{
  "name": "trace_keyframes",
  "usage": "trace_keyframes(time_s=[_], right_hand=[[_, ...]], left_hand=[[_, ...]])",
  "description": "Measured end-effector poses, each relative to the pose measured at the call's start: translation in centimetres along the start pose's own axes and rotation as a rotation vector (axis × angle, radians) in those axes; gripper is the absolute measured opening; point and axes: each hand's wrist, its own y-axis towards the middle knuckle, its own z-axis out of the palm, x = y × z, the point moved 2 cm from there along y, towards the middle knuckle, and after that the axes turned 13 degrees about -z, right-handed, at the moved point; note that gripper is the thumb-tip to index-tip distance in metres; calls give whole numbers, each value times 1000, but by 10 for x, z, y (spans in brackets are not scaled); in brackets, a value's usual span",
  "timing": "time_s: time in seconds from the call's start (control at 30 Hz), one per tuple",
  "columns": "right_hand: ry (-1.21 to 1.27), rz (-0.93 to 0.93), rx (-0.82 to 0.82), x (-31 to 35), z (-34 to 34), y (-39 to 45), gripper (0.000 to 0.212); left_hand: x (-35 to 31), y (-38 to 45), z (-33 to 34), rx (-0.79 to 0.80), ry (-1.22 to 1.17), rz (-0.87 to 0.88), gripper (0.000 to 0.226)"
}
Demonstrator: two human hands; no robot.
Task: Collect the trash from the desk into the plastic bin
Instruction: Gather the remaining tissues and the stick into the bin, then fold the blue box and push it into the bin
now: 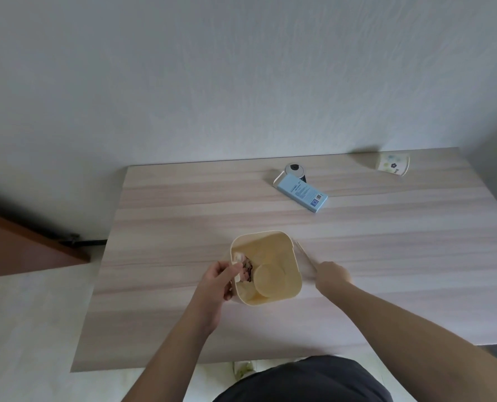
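Note:
A cream plastic bin [290, 256] stands on the wooden desk [183, 216], near the front middle. Inside lie a round pale lid [270, 278] and a crumpled pinkish wrapper [246, 271]. My left hand [219, 281] grips the bin's left rim, fingers curled over the edge. My right hand [331, 275] rests on the desk just right of the bin, closed around a thin clear plastic fork [305, 253] that points up and left along the bin's side. Farther back lie a light blue box [302, 192] and a tipped flowered paper cup [393, 164].
A small round black-and-silver object [295, 169] sits behind the blue box. The desk's back edge meets a white wall. A brown door [24, 245] is at the left, beyond the desk's edge. Pale floor lies left and in front.

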Motion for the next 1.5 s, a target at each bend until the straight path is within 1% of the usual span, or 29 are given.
trace_keyframes(time_s=[0.07,0.13,0.23,0.33,0.4,0.47,0.53,0.6,0.73,0.8,0.83,0.93,1.0,1.07,1.17,1.3,1.37,1.43,1.5], right_hand=[[6,-30,-3,-1,-8,-5,17],[61,-60,-48,-2,-20,-10,9],[204,-68,-176,-1,-45,-21,12],[349,-104,-350,3,-70,-37,7],[382,-181,-449,5,-85,-52,6],[417,-311,-506,7,-98,-69,8],[422,-436,-512,9,-110,-88,13],[385,-505,-478,11,-119,-106,15],[307,-506,-405,12,-127,-129,7],[215,-497,-380,12,-129,-137,3],[143,-491,-362,12,-130,-140,4],[-61,-468,-286,18,-129,-144,14],[-98,-497,-236,28,-122,-144,17],[-113,-550,-213,42,-112,-142,18],[-114,-614,-244,62,-103,-138,17],[-174,-713,-293,85,-99,-134,15],[-201,-757,-329,91,-99,-133,20],[-167,-772,-389,91,-103,-134,24],[-83,-771,-482,87,-111,-136,25]], left_hand=[[-2,3,2,14,-2,4,27],[-3,6,2,24,0,6,27],[-4,12,2,37,-2,2,27],[-7,19,4,49,3,1,24],[-8,26,8,46,7,0,20],[-9,33,11,34,29,11,17],[-11,37,16,35,79,41,15],[-12,40,19,41,103,59,16],[-13,45,21,27,100,53,18],[-13,46,21,19,111,69,20],[-13,45,22,17,117,78,22],[-13,42,23,15,138,91,35],[-13,40,24,24,153,96,37],[-11,39,25,50,154,103,33],[-9,35,25,76,161,108,23],[-10,25,26,126,144,102,30],[-9,21,24,139,122,96,31],[-9,20,21,137,98,89,31],[-9,19,18,129,81,81,30]])
